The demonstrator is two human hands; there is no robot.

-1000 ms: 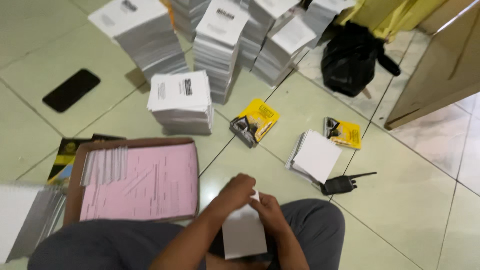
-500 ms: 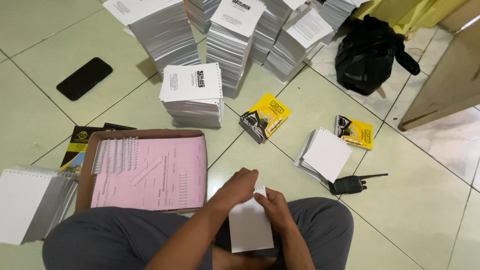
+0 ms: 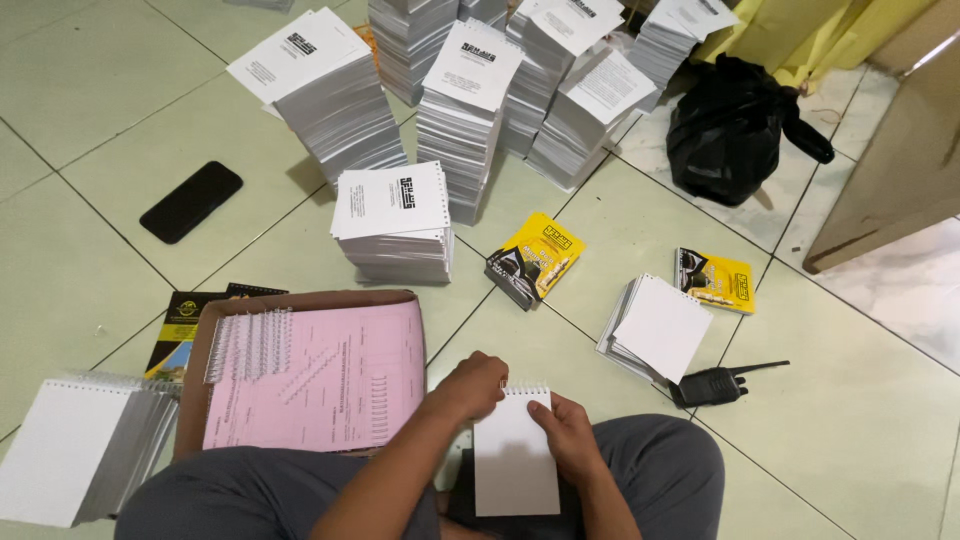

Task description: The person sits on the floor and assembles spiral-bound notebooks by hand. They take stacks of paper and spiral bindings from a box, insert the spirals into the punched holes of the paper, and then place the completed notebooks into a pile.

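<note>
A small white booklet (image 3: 515,460) with punched holes and a wire coil along its top edge lies over my lap. My left hand (image 3: 472,385) is closed at the booklet's top left corner, on the coil. My right hand (image 3: 565,438) grips the booklet's right edge. To my left stands a shallow cardboard box (image 3: 200,350) lined with pink printed sheets (image 3: 330,380), with loose wire coils (image 3: 250,342) in its top left part.
Tall stacks of white punched booklets (image 3: 470,110) rise ahead, a shorter stack (image 3: 393,225) nearer. A yellow cover stack (image 3: 535,258), a white pad pile (image 3: 655,328), a handheld radio (image 3: 715,383), a black phone (image 3: 190,201), a black bag (image 3: 735,125) and bound booklets (image 3: 80,462) lie around.
The view has shifted slightly. My hands stay on the booklet's top edge, working along the coil; the booklet has barely moved.
</note>
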